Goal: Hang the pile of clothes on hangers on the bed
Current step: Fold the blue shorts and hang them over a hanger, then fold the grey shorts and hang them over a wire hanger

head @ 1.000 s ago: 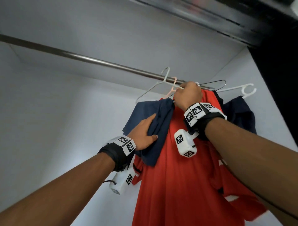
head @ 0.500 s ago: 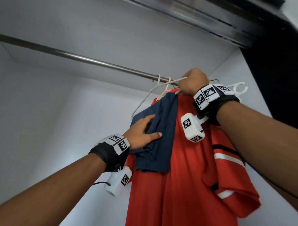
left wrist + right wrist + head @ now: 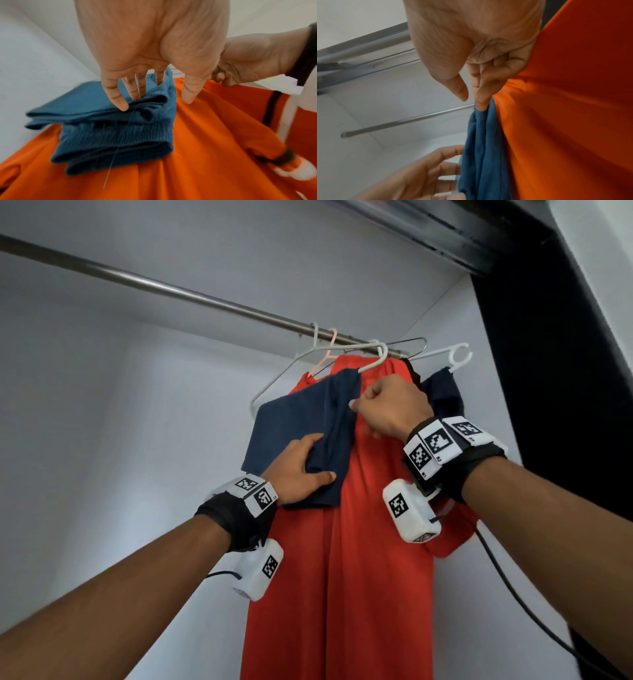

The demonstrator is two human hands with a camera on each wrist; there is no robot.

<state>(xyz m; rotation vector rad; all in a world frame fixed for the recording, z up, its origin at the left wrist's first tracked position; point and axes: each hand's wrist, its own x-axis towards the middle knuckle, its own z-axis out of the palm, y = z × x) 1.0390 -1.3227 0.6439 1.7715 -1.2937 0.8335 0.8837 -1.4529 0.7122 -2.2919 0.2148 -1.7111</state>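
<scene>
A folded navy garment (image 3: 301,419) hangs over a white hanger (image 3: 380,360) hooked on the closet rod (image 3: 171,289), in front of a long red shirt (image 3: 359,577). My left hand (image 3: 301,463) grips the navy garment's lower fold, thumb on the front and fingers tucked into the layers (image 3: 154,104). My right hand (image 3: 387,405) is curled beside the garment's top edge. In the right wrist view its index fingertip (image 3: 481,106) touches the navy cloth (image 3: 481,148), its thumb stands slightly apart, and its knuckles press into the red shirt (image 3: 565,108).
A pink hanger (image 3: 330,347), a wire hanger (image 3: 411,344) and a white plastic hanger (image 3: 459,357) carrying a dark garment (image 3: 442,392) share the rod's right end. A dark door frame (image 3: 565,371) bounds the right. The rod's left stretch is bare, with white walls behind.
My right hand let go of the hanger's top and dropped to the navy garment's upper edge. The white hanger now hangs from the rod. My left hand kept its grip.
</scene>
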